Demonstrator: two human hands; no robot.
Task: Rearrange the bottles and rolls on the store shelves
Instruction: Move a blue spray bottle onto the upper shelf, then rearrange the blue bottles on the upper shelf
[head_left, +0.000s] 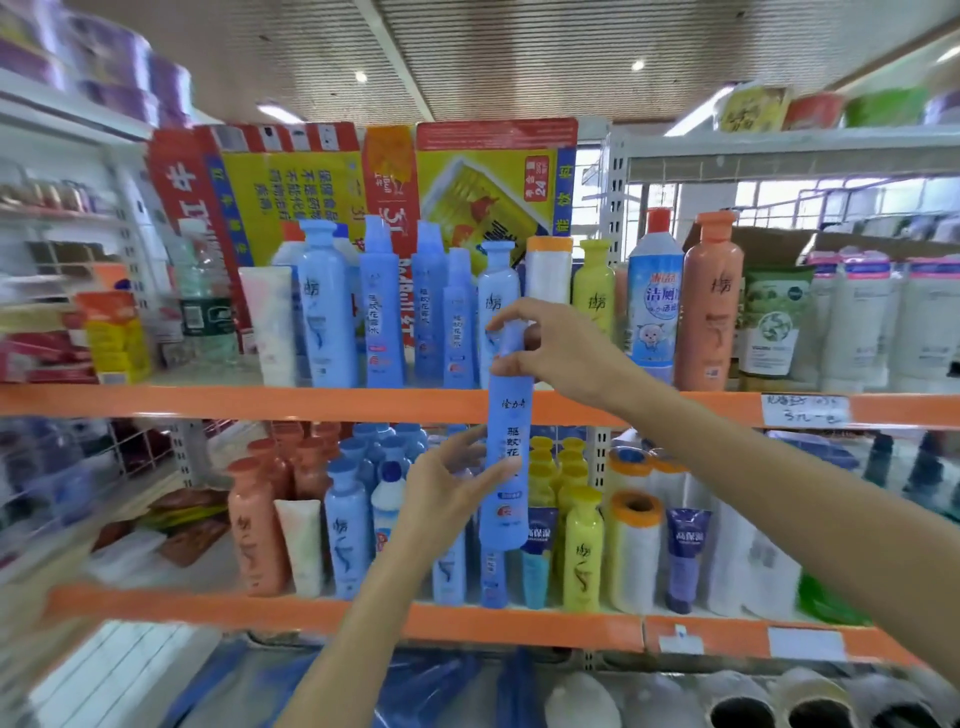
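Note:
A tall blue bottle (508, 441) with Chinese print hangs upright in front of the orange shelf edge (260, 402). My right hand (561, 348) grips its cap and neck from the right. My left hand (447, 493) touches its lower body with loosely spread fingers and the thumb on the label. Behind it on the upper shelf stand several blue bottles (382, 306), a yellow bottle (595, 291) and an orange bottle (711, 306). The lower shelf holds orange bottles (257, 525), blue bottles (347, 525), yellow bottles (583, 551) and plastic film rolls (635, 551).
Red and yellow cartons (322, 182) stand behind the upper row. White bottles (872, 322) fill the right side of the upper shelf. Boxes (111, 338) sit at the left. Tape rolls (810, 701) and blue plastic lie below the lower orange shelf edge (467, 621).

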